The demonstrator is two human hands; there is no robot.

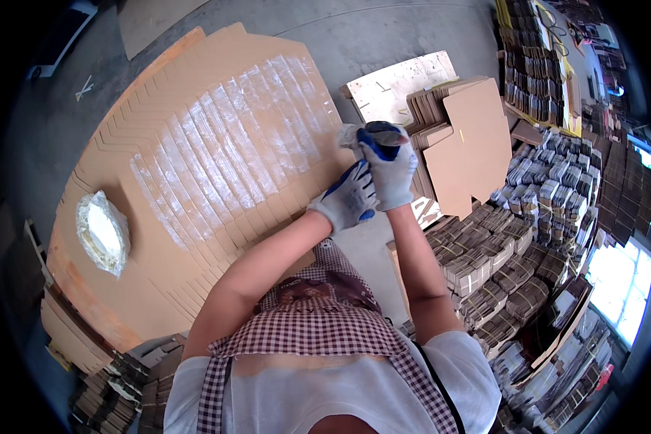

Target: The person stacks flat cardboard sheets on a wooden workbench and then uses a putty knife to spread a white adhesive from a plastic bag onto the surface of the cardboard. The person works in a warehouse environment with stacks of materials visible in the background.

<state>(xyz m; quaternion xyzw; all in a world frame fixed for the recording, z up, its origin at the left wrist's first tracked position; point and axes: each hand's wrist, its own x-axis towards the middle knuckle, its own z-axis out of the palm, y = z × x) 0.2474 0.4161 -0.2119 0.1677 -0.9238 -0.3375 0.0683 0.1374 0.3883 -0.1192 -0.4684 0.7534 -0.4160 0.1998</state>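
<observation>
Both my hands wear whitish-grey work gloves with blue palms. My right hand [394, 172] is raised, its fingers curled round a greyish thing whose kind I cannot make out. A pale, crumpled-looking piece [349, 136] sticks out at its left side. My left hand [346, 199] presses against the right wrist, its fingers bent at the cuff of the right glove. To the left lie overlapping brown cardboard sheets [148, 123], fanned in steps, with a shiny whitish coating [228, 137] across their middle. A plastic-lined bowl [103, 235] of white stuff sits on the sheets.
Right of my hands, a stack of cut cardboard blanks [477, 137] rests over a white board [398, 83]. Strapped bundles of cardboard [484, 253] pile up at the right, beside more bundles [550, 188]. Grey concrete floor [325, 32] shows at the far side.
</observation>
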